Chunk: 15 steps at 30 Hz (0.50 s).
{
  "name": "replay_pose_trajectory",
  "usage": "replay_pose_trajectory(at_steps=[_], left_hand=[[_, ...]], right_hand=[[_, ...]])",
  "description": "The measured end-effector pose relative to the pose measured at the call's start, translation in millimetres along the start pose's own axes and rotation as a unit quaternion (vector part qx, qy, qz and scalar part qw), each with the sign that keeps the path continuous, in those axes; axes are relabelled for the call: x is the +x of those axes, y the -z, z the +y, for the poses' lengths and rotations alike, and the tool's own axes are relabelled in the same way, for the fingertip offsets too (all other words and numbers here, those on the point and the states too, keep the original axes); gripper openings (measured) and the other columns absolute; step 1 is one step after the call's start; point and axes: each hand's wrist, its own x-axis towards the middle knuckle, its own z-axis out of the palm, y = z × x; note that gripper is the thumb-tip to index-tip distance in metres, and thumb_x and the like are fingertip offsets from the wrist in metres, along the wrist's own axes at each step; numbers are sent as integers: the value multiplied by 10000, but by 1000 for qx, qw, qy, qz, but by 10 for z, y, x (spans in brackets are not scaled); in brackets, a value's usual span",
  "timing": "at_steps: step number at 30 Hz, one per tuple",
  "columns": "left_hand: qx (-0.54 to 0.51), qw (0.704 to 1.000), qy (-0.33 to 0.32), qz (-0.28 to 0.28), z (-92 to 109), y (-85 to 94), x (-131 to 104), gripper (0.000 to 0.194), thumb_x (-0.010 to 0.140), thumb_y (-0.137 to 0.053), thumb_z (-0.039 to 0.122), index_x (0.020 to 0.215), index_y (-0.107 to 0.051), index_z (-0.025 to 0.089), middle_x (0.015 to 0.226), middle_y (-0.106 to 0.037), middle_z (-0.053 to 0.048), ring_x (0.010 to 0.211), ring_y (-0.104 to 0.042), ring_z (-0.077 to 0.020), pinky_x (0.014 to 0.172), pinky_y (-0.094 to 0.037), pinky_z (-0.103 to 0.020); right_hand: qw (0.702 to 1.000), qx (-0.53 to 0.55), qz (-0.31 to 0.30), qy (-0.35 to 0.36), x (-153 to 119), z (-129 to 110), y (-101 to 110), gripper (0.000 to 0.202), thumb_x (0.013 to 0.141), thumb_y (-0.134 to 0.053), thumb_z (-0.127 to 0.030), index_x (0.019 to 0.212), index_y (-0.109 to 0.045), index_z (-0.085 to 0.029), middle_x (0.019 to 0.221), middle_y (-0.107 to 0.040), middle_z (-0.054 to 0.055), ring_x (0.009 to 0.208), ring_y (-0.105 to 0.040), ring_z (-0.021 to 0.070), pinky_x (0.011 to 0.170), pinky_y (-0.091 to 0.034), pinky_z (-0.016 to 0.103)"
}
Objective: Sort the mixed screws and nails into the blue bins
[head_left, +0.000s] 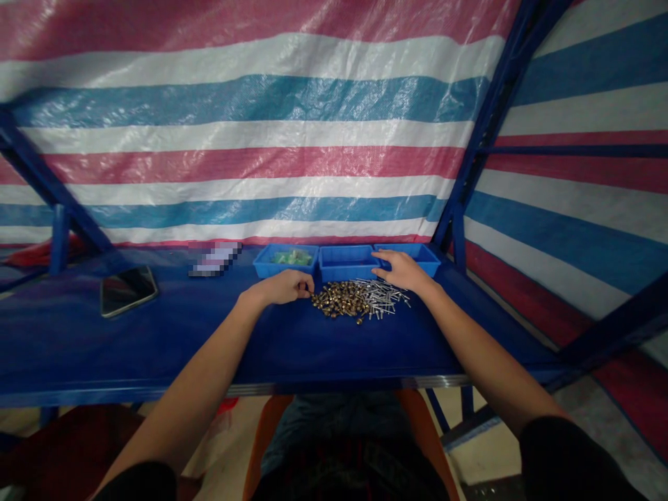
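A pile of small brass-coloured screw-like pieces [339,299] lies on the blue table, running into a heap of thin silver rivet-like pins [383,298] on its right. My left hand [289,286] rests at the left edge of the brass pile, fingers curled together; whatever is between them is too small to make out. Above the silver pins is my right hand [401,270], fingers apart, reaching over the adjoining walls of the middle blue bin [347,273] and the right blue bin [431,264]. No held piece shows in it. The left blue bin [262,268] contains pale green pieces.
A phone [128,291] lies on the table [209,348] at the left. Behind it is a pixelated pale item [216,259]. Striped sheeting [261,163] hangs behind the table, and a blue metal post [472,153] slants up at the right.
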Motion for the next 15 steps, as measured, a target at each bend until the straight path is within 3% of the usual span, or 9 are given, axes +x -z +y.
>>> replay_pose_trajectory(at_steps=[5, 9, 11, 15], left_hand=[[2, 999, -15, 32, 25, -19, 49, 201, 797, -529, 337, 800, -660, 184, 728, -656, -9, 651, -576, -145, 600, -408, -231], [16, 993, -48, 107, 250, -6, 45, 263, 884, -438, 347, 831, -630, 174, 775, -653, -28, 702, -585, -161, 675, -427, -274], [-9, 991, -50, 127, 393, -40, 50, 338, 921, -373, 383, 787, -595, 167, 717, -624, -25, 660, -573, -156, 651, -430, -277], [-62, 986, -53, 145, 588, -146, 76, 405, 942, -315, 434, 705, -515, 172, 639, -571, 1, 587, -534, -135, 611, -428, -267]], right_hand=[[993, 5, 108, 42, -5, -154, 66, 391, 805, -600, -385, 1131, -657, -176, 1172, -621, 130, 1153, -520, 287, 992, -403, 468], [973, 65, 206, 81, -54, -438, 196, 301, 850, -549, -358, 1083, -651, -197, 940, -656, 77, 955, -571, 236, 901, -433, 423], [970, 85, 203, 109, -101, -618, 208, 287, 857, -543, -352, 1083, -638, -203, 892, -650, 64, 888, -572, 223, 850, -436, 407], [971, 66, 139, 184, -179, -922, 108, 240, 845, -567, -349, 1040, -634, -225, 932, -649, 58, 914, -556, 226, 819, -405, 396]])
